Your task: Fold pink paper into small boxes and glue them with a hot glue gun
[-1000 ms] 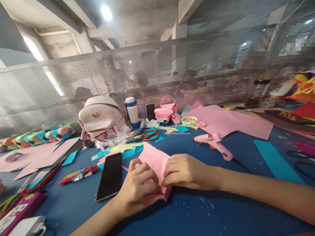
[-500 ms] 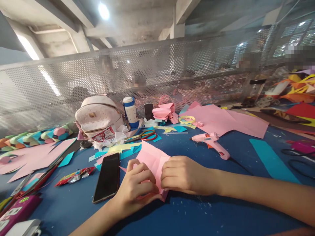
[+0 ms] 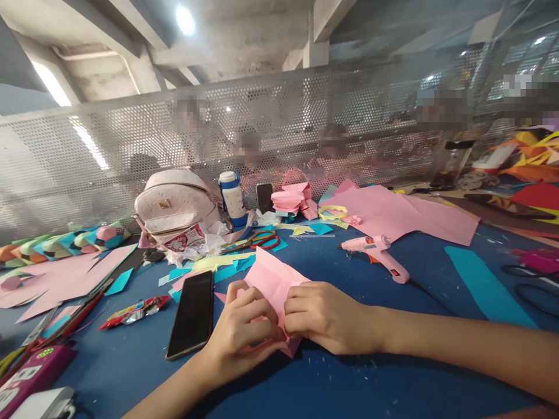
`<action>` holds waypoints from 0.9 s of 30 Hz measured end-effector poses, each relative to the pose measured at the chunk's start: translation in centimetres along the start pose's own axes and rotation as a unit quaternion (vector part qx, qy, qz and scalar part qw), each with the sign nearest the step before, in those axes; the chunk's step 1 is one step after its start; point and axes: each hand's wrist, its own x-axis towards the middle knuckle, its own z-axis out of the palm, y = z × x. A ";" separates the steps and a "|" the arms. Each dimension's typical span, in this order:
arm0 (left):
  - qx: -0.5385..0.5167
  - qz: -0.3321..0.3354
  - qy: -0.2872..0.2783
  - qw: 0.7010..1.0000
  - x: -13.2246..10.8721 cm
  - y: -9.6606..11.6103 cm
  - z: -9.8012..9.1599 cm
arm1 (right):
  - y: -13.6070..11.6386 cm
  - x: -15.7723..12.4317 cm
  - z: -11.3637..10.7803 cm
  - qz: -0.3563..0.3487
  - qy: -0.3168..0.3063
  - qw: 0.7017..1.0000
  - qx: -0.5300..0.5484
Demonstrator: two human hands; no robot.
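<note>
1. Since the last frame: right hand a touch lower, toward 6 o'clock; far tip of the pink paper slightly up and right. Left hand nearly unchanged.
2. Pink paper lies on the blue table, between and under both sets of fingers.
3. Left fingers curled, gap narrow, thumb and forefinger pinching the near edge. Right fingers bunched against the right side; thumb hidden, so cannot tell if they pinch or only press.
4. Paper smooth, matte, creased into facets; full outline partly covered. Long axis 11 to 5 o'clock; peaked corner points at 11.
5. Outward from the paper: black phone, glassy, at 9; crinkled foil wrapper beyond. Hard-shelled pink glue gun at 2, nozzle facing 9. Flat teal strip at 3.
6. Farther: rounded pale backpack at 10 to 11, cylindrical bottle at 11, perforated panel behind.
</note>
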 end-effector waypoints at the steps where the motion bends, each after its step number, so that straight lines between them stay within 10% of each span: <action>1: -0.007 -0.002 -0.003 1.000 0.0 0.0 -0.1 | -0.1 0.0 0.1 0.009 0.007 1.000 0.016; 9: -0.005 -0.053 -0.006 0.999 0.2 0.8 0.2 | -0.4 -0.1 0.9 0.101 0.078 0.981 0.146; 27: 0.017 -0.092 -0.063 0.994 0.3 0.4 0.0 | 2.6 -1.3 -3.8 0.121 -0.034 0.992 -0.024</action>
